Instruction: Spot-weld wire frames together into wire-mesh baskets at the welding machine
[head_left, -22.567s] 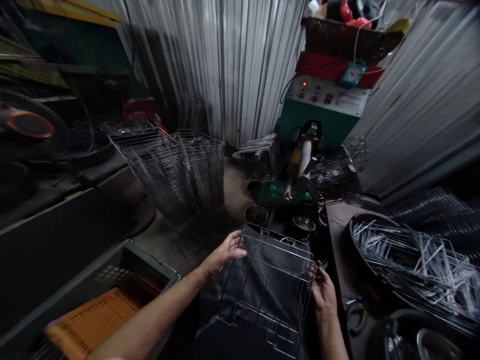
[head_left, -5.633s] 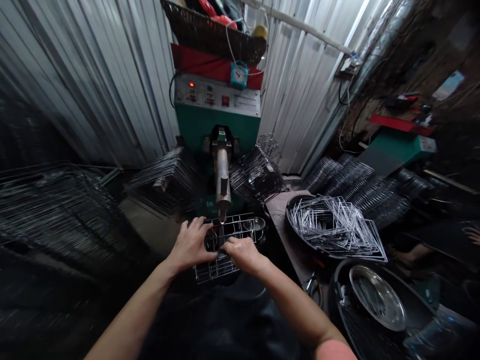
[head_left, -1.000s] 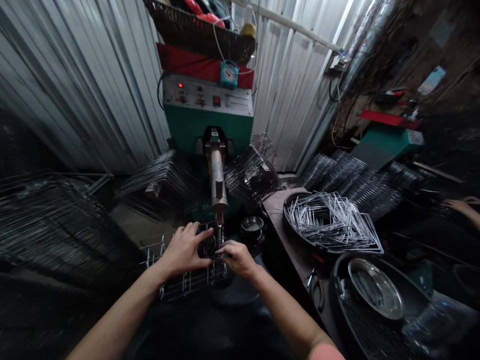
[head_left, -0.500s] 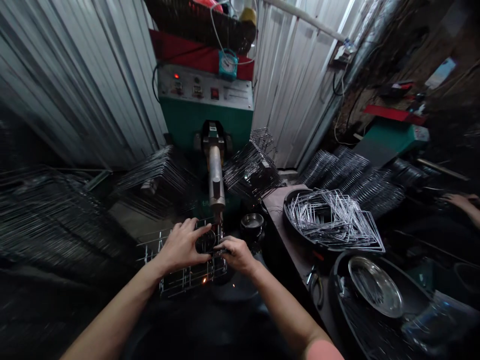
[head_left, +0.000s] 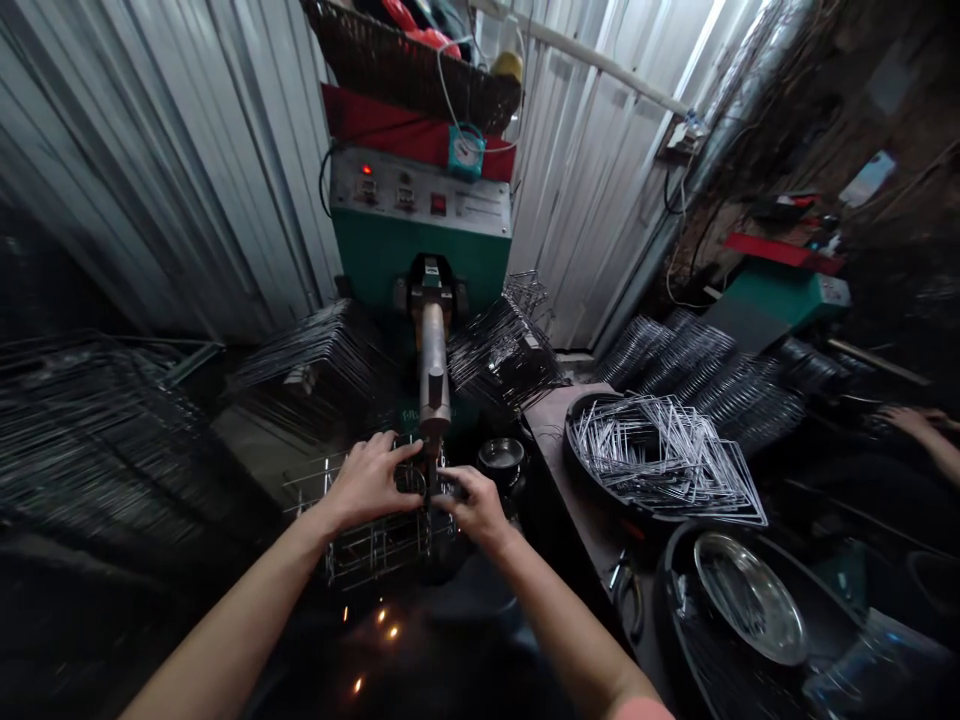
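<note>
A welded wire rack (head_left: 367, 560) lies under the welding machine's metal arm (head_left: 433, 360). My left hand (head_left: 366, 485) holds the rack from its left side, thumb and forefinger curved on either side of the electrode tip. From the right, my right hand (head_left: 480, 508) closes its thumb and fingers beside the electrode (head_left: 433, 450) at the rack's edge; whatever small piece it pinches is dark and blurred. Several orange sparks (head_left: 382, 615) fly below the rack. Part of the rack is hidden behind my left hand.
Stacks of bent wire frames (head_left: 322, 365) stand left and right of the green machine (head_left: 420, 235). On the right are a black tub of wire squares (head_left: 660, 450), a steel bowl (head_left: 750, 600), pliers (head_left: 628, 600) and another person's hand (head_left: 911, 422). A small metal bowl (head_left: 501, 455) stands near my right hand.
The electrode now sits between my hands, and more sparks scatter lower down. My right hand has shifted slightly. The whole view has tilted a little, setting the machine lower.
</note>
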